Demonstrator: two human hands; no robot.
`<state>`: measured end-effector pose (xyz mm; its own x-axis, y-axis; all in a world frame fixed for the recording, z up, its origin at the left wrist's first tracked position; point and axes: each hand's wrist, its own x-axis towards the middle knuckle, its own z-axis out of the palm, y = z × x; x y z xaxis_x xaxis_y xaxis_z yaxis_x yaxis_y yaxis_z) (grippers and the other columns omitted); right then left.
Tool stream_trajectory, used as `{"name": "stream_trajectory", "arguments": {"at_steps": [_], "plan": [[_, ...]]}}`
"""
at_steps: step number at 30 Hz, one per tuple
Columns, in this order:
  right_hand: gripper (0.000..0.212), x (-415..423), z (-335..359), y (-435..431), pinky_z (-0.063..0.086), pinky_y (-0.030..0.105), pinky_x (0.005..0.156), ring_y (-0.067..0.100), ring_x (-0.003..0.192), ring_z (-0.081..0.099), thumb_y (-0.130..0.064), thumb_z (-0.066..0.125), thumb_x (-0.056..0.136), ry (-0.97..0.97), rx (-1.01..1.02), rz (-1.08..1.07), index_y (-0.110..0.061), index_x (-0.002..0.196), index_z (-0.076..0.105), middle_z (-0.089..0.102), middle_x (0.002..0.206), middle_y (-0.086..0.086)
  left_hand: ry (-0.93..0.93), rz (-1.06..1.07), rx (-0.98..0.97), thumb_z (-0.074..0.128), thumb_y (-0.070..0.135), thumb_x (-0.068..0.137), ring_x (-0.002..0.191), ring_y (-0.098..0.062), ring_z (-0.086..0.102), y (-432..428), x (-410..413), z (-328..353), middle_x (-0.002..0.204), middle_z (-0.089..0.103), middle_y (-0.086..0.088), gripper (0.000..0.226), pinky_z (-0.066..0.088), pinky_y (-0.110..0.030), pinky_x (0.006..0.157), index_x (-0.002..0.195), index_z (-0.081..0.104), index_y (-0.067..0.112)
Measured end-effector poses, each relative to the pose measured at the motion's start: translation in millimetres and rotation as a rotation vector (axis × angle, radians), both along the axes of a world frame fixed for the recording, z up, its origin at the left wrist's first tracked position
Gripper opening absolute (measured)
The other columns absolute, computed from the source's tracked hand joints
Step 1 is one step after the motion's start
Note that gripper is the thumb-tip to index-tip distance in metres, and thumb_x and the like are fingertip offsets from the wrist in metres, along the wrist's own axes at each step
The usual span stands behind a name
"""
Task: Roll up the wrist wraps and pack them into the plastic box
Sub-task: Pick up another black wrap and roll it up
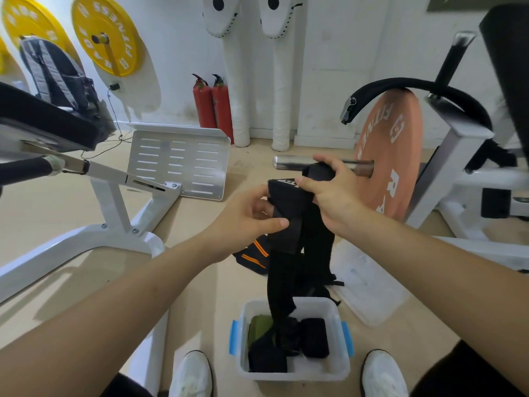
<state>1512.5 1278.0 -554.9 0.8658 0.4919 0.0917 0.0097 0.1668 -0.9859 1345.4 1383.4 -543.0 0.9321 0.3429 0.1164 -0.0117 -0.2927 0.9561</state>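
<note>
- Nearest the camera, two white shoes (191,373) stand on the tan floor, one on each side of the plastic box (292,376).
- The plastic box is clear with blue latches on both ends. It sits open on the floor between the feet.
- Inside the box lie a rolled black wrap (314,337) on the right, a green roll (259,325) on the left and more black fabric in the middle and front.
- A long black wrist wrap (289,224) hangs from both hands, and its loose tail drops straight down into the box.
- The left hand (243,222) pinches the wrap's upper left edge, thumb laid across the front of the fabric.
- The right hand (335,193) is closed over the wrap's top end, where the fabric is bunched into a thick fold under the fingers.
- So the wrap is held above the box, its top between the two hands and its length falling below them.
- Just beyond the box, on the floor, lies a black wrap with orange stripes (254,256), partly hidden behind the hanging one.
- To the right of that lies the clear box lid (369,285).
- Farther off stand a white bench frame (114,213), an orange weight plate (389,159) on a bar, and two red fire extinguishers (213,101) by the wall.
</note>
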Motion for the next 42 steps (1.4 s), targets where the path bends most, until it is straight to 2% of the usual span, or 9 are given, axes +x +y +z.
{"name": "stream_trajectory", "arguments": {"at_steps": [5,10,15,23,27,31,35,38,42], "plan": [[0.049,7,12,-22,0.063,0.041,0.083,0.031,0.113,0.065,0.002,0.081,0.08,-0.136,-0.144,0.212,-0.014,0.123,0.064,0.059,0.125,0.017,-0.002,0.166,-0.09,0.07,0.003,0.093,0.086,-0.018,0.076,6,1,0,0.094,0.08,-0.005,0.023,0.058,-0.026,0.076,0.107,0.076,0.019],[0.051,21,17,-40,0.056,0.029,0.097,0.014,0.106,0.071,0.011,0.077,0.079,-0.379,-0.365,0.463,-0.016,0.122,0.069,0.071,0.12,0.005,0.054,0.238,-0.047,0.068,0.015,0.097,0.073,-0.013,0.071,20,-1,7,0.083,0.074,-0.001,0.009,0.056,-0.026,0.067,0.09,0.072,0.018],[0.066,23,20,-44,0.056,0.035,0.099,0.019,0.114,0.07,0.022,0.063,0.082,-0.426,-0.416,0.615,-0.016,0.136,0.059,0.067,0.128,0.002,0.072,0.258,-0.17,0.066,0.016,0.099,0.079,-0.028,0.078,24,-1,16,0.086,0.077,-0.003,0.005,0.061,-0.03,0.061,0.095,0.064,0.014],[0.043,13,27,-47,0.056,0.028,0.095,0.012,0.107,0.069,-0.011,0.086,0.077,-0.495,-0.363,0.571,-0.021,0.116,0.071,0.073,0.114,-0.005,-0.031,0.375,-0.181,0.072,-0.003,0.088,0.079,-0.018,0.072,34,0,18,0.08,0.066,-0.004,0.019,0.065,-0.035,0.078,0.079,0.062,0.01],[0.042,13,27,-47,0.058,0.039,0.096,0.017,0.108,0.068,-0.007,0.083,0.081,-0.552,-0.374,0.561,-0.023,0.118,0.069,0.07,0.117,-0.004,-0.11,0.415,-0.208,0.07,-0.007,0.088,0.076,-0.013,0.075,34,1,19,0.079,0.073,0.0,0.016,0.063,-0.027,0.073,0.089,0.068,0.009],[0.052,12,29,-45,0.058,0.034,0.095,0.019,0.109,0.071,0.006,0.073,0.086,-0.55,-0.4,0.624,-0.021,0.129,0.062,0.066,0.125,0.002,-0.217,0.437,-0.271,0.069,-0.005,0.09,0.081,-0.014,0.076,38,1,19,0.087,0.078,-0.001,0.016,0.061,-0.025,0.074,0.102,0.069,0.007],[0.012,5,39,-38,0.059,0.034,0.066,0.024,0.074,0.076,-0.011,0.058,0.101,-0.499,-0.397,0.497,-0.009,0.107,0.068,0.077,0.088,0.011,-0.3,0.373,-0.326,0.064,0.002,0.097,0.098,-0.018,0.075,41,5,21,0.106,0.078,-0.005,0.026,0.059,-0.027,0.081,0.121,0.07,0.012],[0.019,13,40,-36,0.051,0.031,0.054,0.017,0.047,0.061,-0.024,0.064,0.098,-0.581,-0.435,0.353,-0.009,0.091,0.073,0.069,0.061,0.013,-0.274,0.306,-0.347,0.062,0.004,0.099,0.099,-0.019,0.075,41,9,22,0.108,0.078,-0.005,0.027,0.058,-0.027,0.079,0.125,0.069,0.011],[0.012,20,37,-32,0.059,0.039,0.077,0.024,0.077,0.074,-0.026,0.075,0.09,-0.569,-0.334,0.272,-0.017,0.094,0.081,0.079,0.084,0.01,-0.209,0.237,-0.301,0.062,0.007,0.099,0.098,-0.02,0.076,36,14,19,0.107,0.079,-0.007,0.027,0.058,-0.027,0.079,0.126,0.069,0.008]]}}
